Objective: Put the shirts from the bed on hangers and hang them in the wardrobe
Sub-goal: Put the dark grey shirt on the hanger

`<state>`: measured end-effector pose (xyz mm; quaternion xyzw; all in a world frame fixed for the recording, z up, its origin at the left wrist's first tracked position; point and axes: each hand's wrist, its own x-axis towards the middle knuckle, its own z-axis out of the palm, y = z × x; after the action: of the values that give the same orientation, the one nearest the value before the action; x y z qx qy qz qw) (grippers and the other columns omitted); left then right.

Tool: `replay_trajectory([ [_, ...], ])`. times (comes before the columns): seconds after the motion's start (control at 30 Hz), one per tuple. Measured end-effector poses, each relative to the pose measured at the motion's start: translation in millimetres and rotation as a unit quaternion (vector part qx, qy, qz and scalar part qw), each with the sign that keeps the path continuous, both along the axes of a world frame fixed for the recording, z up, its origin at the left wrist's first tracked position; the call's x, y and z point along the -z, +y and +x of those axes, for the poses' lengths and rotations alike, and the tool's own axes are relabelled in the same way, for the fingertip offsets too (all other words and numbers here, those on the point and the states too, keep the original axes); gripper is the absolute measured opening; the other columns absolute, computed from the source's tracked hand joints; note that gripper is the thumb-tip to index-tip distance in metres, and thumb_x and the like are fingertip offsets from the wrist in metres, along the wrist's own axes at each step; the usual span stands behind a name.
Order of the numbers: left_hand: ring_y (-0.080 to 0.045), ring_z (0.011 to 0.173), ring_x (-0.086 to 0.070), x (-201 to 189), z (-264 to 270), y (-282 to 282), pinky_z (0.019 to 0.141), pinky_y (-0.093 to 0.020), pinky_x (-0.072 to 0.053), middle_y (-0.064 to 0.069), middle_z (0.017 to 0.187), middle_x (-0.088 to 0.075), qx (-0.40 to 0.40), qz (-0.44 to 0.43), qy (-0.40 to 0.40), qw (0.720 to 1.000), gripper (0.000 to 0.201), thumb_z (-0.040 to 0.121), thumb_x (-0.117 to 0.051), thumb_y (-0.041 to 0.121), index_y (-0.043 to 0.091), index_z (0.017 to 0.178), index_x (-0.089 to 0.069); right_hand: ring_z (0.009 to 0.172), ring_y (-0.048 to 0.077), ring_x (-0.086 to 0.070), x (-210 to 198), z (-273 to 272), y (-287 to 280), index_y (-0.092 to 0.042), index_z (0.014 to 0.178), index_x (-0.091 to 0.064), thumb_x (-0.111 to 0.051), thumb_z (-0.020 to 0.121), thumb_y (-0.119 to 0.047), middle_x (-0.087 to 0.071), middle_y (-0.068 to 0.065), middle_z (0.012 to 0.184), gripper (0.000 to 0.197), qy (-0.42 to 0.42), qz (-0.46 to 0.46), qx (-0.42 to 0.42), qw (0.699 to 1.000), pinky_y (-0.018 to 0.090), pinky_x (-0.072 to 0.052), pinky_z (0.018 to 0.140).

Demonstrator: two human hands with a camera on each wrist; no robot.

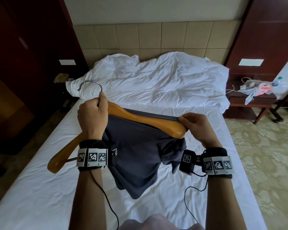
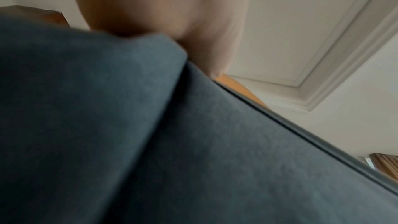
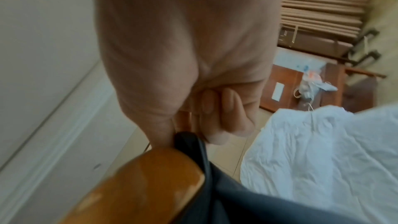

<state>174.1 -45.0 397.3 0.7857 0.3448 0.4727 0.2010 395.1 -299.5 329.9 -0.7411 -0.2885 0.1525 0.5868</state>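
Two hands up over the bed (image 1: 40,188), both busy. Left hand (image 1: 91,118) clenched round the hanger (image 1: 140,119) at the base of its metal hook (image 1: 91,83), which pokes out toward 11 o'clock. Right hand (image 1: 196,127) pinches the shirt (image 1: 136,156) edge at the hanger's 3 o'clock tip, thumb and fingers (image 3: 234,113) curled on the fabric. Hanger tilted, its other arm dropping to 7 o'clock behind the left wrist, end partly hidden by the wristband. Shirt dark grey, draped from the hanger's right arm and hanging down to the sheet; collar and sleeves hard to make out in the folds. Left wrist view mostly blocked by blurred shirt cloth, only palm and a sliver of hanger (image 2: 241,89) show. Right wrist view blurred too, hanger tip (image 3: 150,181) close up. Crumpled duvet (image 1: 156,80) at 12 o'clock. Nightstand (image 1: 249,100) at 2 o'clock with a plastic bag (image 1: 256,87), contents unclear. Wardrobe cannot be told for sure.
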Motion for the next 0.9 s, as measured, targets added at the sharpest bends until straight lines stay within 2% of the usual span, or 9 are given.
replay_trajectory([
  [0.1,-0.02,0.04,-0.04,-1,3,-3,0.049,-0.031,-0.027,0.0,0.043,-0.041,-0.012,0.016,0.012,1.0,0.065,0.107,-0.046,0.042,0.01,0.051,-0.048,0.07,0.014,-0.067,7,6,7,-0.013,0.088,-0.077,-0.072,0.099,-0.023,-0.075,0.005,0.076,0.016,-0.056,-0.066,0.014,0.996,0.028,-0.05,0.066],
  [0.23,-0.019,0.04,-0.041,-4,6,-8,0.049,-0.031,-0.027,0.003,0.044,-0.041,-0.024,0.032,0.021,0.999,0.063,0.107,-0.047,0.041,0.01,0.052,-0.05,0.067,0.006,-0.059,8,3,16,-0.016,0.088,-0.072,-0.072,0.099,-0.025,-0.065,-0.003,0.071,0.014,-0.125,-0.12,0.068,0.983,0.024,-0.039,0.061],
  [0.3,-0.019,0.04,-0.04,-6,8,-10,0.048,-0.031,-0.028,0.004,0.044,-0.041,-0.028,0.036,0.024,0.999,0.062,0.107,-0.047,0.04,0.011,0.052,-0.05,0.067,0.006,-0.057,7,0,19,-0.017,0.09,-0.07,-0.071,0.1,-0.026,-0.062,-0.006,0.07,0.014,-0.148,-0.124,0.091,0.977,0.025,-0.036,0.06],
  [0.4,-0.018,0.041,-0.04,-10,11,-13,0.048,-0.032,-0.027,0.005,0.044,-0.04,-0.043,0.042,0.021,0.998,0.062,0.108,-0.047,0.039,0.011,0.053,-0.049,0.066,0.012,-0.056,6,-4,23,-0.016,0.091,-0.07,-0.07,0.1,-0.027,-0.058,-0.011,0.067,0.015,-0.164,-0.11,0.124,0.972,0.029,-0.036,0.065],
  [0.5,-0.021,0.043,-0.041,-11,14,-16,0.05,-0.032,-0.029,0.004,0.046,-0.041,-0.065,0.033,0.015,0.997,0.061,0.107,-0.047,0.041,0.011,0.054,-0.05,0.063,0.006,-0.054,6,-5,25,-0.017,0.087,-0.067,-0.069,0.101,-0.027,-0.058,-0.013,0.065,0.017,-0.176,-0.083,0.143,0.97,0.028,-0.034,0.063],
  [0.6,-0.027,0.046,-0.047,-11,18,-20,0.051,-0.035,-0.035,-0.002,0.049,-0.047,-0.082,0.027,0.013,0.996,0.062,0.107,-0.045,0.044,0.009,0.056,-0.054,0.064,0.001,-0.056,8,-3,24,-0.017,0.085,-0.067,-0.07,0.1,-0.025,-0.057,-0.013,0.064,0.017,-0.196,-0.06,0.146,0.968,0.018,-0.035,0.058],
  [0.7,-0.029,0.048,-0.05,-11,22,-26,0.051,-0.037,-0.039,-0.004,0.051,-0.051,-0.088,0.024,0.015,0.996,0.061,0.106,-0.044,0.045,0.011,0.058,-0.055,0.067,0.002,-0.059,10,-3,21,-0.017,0.085,-0.068,-0.07,0.1,-0.026,-0.059,-0.012,0.067,0.017,-0.201,-0.036,0.158,0.966,0.011,-0.038,0.061],
  [0.8,-0.025,0.046,-0.049,-12,27,-34,0.051,-0.037,-0.04,-0.002,0.051,-0.05,-0.094,0.023,0.005,0.995,0.06,0.106,-0.045,0.044,0.01,0.059,-0.057,0.066,0.009,-0.057,12,-3,17,-0.016,0.085,-0.069,-0.07,0.1,-0.026,-0.062,-0.007,0.07,0.018,-0.216,-0.013,0.176,0.96,0.014,-0.038,0.063],
  [0.9,-0.022,0.047,-0.048,-12,31,-40,0.052,-0.036,-0.04,-0.001,0.052,-0.051,-0.099,0.019,-0.002,0.995,0.059,0.107,-0.045,0.043,0.009,0.06,-0.06,0.069,0.01,-0.055,12,-3,11,-0.013,0.084,-0.069,-0.071,0.1,-0.022,-0.061,-0.004,0.071,0.019,-0.247,0.012,0.186,0.951,0.022,-0.038,0.065],
])
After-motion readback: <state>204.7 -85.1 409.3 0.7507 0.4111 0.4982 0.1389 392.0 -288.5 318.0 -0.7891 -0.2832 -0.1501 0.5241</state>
